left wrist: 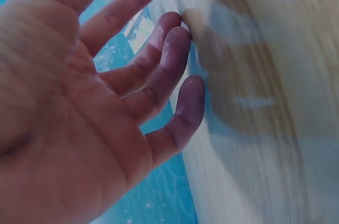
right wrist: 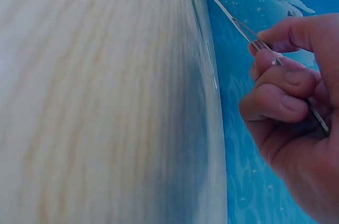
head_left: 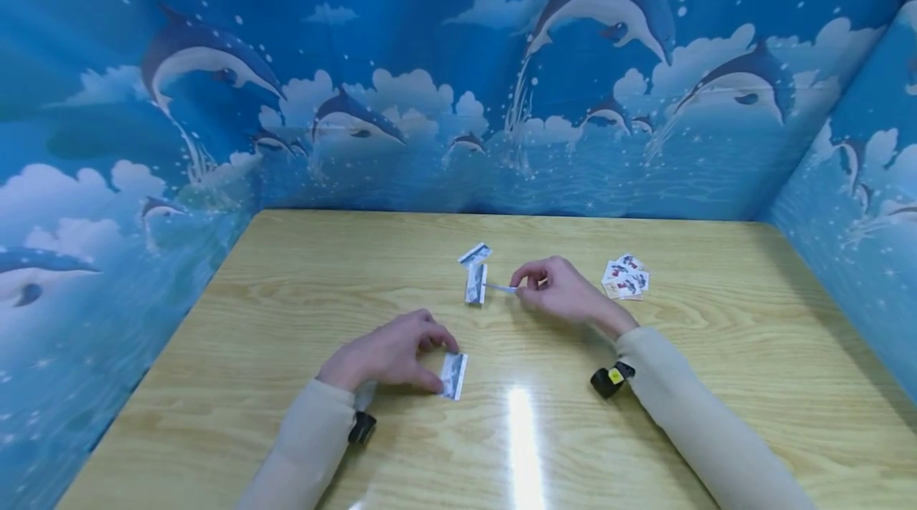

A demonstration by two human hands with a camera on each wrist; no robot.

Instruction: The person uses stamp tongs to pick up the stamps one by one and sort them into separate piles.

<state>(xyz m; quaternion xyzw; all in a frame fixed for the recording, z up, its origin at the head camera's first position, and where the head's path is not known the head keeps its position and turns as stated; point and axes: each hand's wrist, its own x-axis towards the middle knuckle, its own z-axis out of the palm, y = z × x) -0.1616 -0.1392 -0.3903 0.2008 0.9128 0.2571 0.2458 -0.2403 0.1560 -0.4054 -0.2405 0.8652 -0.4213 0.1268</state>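
Observation:
My right hand (head_left: 559, 286) pinches thin metal tweezers (right wrist: 319, 118) between thumb and fingertips, with the other fingers curled in below. A narrow pale piece (right wrist: 218, 2) shows edge-on at the tweezers' tip. In the head view the tip points left at a small grey-and-white printed card (head_left: 476, 284). A similar card (head_left: 474, 255) lies slanted just behind that one. My left hand (head_left: 397, 352) rests low over the table, its thumb and forefinger spread at the left edge of a third printed card (head_left: 454, 376). Its fingers are loosely bent in the left wrist view.
A small overlapping pile of white cards with red and dark pictures (head_left: 626, 278) lies right of my right hand. The light wooden table (head_left: 322, 255) meets a blue dolphin-print curtain (head_left: 430, 168) at its back and sides. Light glares off the tabletop near the front.

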